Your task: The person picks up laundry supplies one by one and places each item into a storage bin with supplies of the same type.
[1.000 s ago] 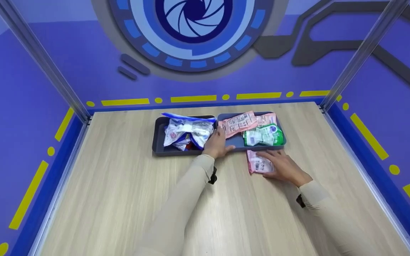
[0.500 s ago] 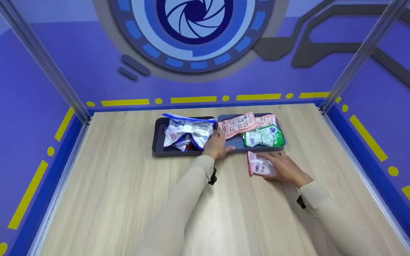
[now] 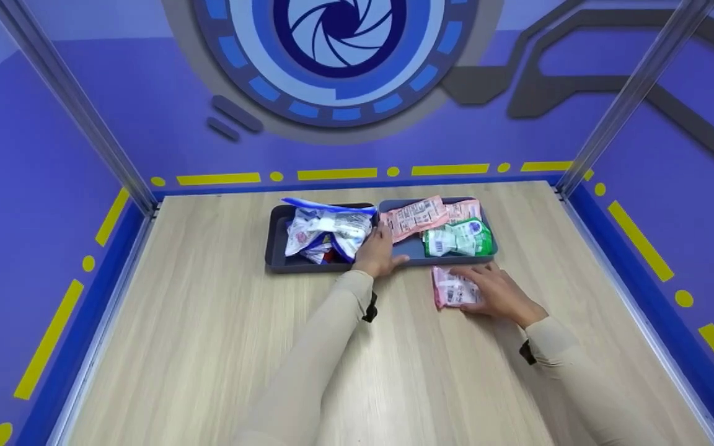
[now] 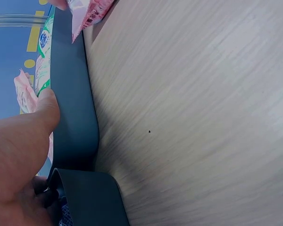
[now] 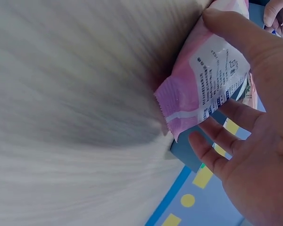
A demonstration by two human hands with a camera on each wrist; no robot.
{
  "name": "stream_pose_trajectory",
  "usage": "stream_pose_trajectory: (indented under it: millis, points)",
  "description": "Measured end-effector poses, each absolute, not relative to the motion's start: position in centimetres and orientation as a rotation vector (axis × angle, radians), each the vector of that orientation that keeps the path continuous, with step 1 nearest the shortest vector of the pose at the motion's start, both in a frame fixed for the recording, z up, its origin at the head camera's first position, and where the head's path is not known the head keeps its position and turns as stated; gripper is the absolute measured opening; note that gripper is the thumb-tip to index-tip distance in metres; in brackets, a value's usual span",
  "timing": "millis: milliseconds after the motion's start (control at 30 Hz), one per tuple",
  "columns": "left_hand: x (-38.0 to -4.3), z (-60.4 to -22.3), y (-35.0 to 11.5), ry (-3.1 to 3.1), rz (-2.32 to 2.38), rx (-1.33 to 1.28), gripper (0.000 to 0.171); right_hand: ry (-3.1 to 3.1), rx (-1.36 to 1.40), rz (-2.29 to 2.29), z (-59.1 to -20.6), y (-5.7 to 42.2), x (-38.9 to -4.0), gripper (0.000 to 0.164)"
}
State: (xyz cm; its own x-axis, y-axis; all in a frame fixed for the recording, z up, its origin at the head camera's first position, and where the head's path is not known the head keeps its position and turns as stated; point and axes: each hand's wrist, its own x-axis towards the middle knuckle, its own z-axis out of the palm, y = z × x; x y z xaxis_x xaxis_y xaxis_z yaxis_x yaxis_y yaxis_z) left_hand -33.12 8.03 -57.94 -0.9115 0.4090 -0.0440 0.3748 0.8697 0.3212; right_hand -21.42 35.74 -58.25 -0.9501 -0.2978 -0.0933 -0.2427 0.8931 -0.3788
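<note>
In the head view, my right hand (image 3: 498,294) grips a pink packet (image 3: 453,288) just in front of the right tray. Thumb and fingers lie on opposite sides of this packet (image 5: 212,77) in the right wrist view; its crimped end points away from the palm. My left hand (image 3: 377,253) rests where the dark left tray (image 3: 275,251) and the blue-grey right tray (image 3: 416,249) meet. Its thumb (image 4: 48,106) lies on the right tray's front rim. The ends of its other fingers are partly hidden behind the left tray's wall.
White-and-blue packets (image 3: 332,226) are heaped in the left tray. Pink packets (image 3: 416,217) and a green-and-white packet (image 3: 458,238) fill much of the right one. Both trays stand towards the back of the wooden table (image 3: 208,341), which blue panels (image 3: 307,148) enclose.
The pink packet in my right hand has shifted slightly towards me, away from the right tray's front edge. My left hand and both trays have stayed in place.
</note>
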Motion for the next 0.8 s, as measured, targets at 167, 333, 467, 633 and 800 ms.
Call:
stream_pose_trajectory:
  millis: [167,333,467,633,800]
  points:
    - [-33.1,-57.9,8.1,2.913,0.478,0.592,0.098,2.911,-0.443,-0.605,-58.2,36.0,-21.3,0.074]
    - [-33.3,-58.1,8.1,2.907,0.504,0.587,0.099,2.935,-0.508,-0.602,-58.0,36.2,-21.3,0.070]
    - [-33.5,-58.4,8.1,2.904,0.504,0.609,0.100,2.971,-0.585,-0.590,-57.8,36.2,-21.5,0.067]
    - [-33.7,-58.5,8.2,2.887,0.527,0.603,0.101,2.974,-0.578,-0.597,-57.2,36.2,-21.5,0.067]
    - [-33.6,-58.4,8.2,2.877,0.520,0.589,0.102,2.980,-0.569,-0.591,-56.5,36.2,-21.6,0.067]
